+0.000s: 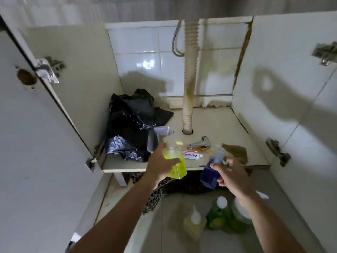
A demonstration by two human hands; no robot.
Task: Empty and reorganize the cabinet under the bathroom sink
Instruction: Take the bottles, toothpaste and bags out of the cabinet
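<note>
The cabinet under the sink stands open, its shelf (224, 123) lit from the front. My left hand (160, 166) grips a spray bottle of yellow-green liquid (176, 161) just above the shelf's front edge. My right hand (231, 175) holds a bottle of dark blue liquid (212, 169) in front of that edge, tilted. On the shelf lie a crumpled black plastic bag (131, 126), a toothpaste tube (190, 155), a chrome tap fitting (199, 143) and a brown scrap (236, 150).
A ribbed drain hose (189, 75) runs down through a hole in the shelf. Both doors (36, 143) hang open at the sides. On the floor near me stand a pale yellow bottle (194, 224), a green bottle (220, 214) and a white container (240, 210).
</note>
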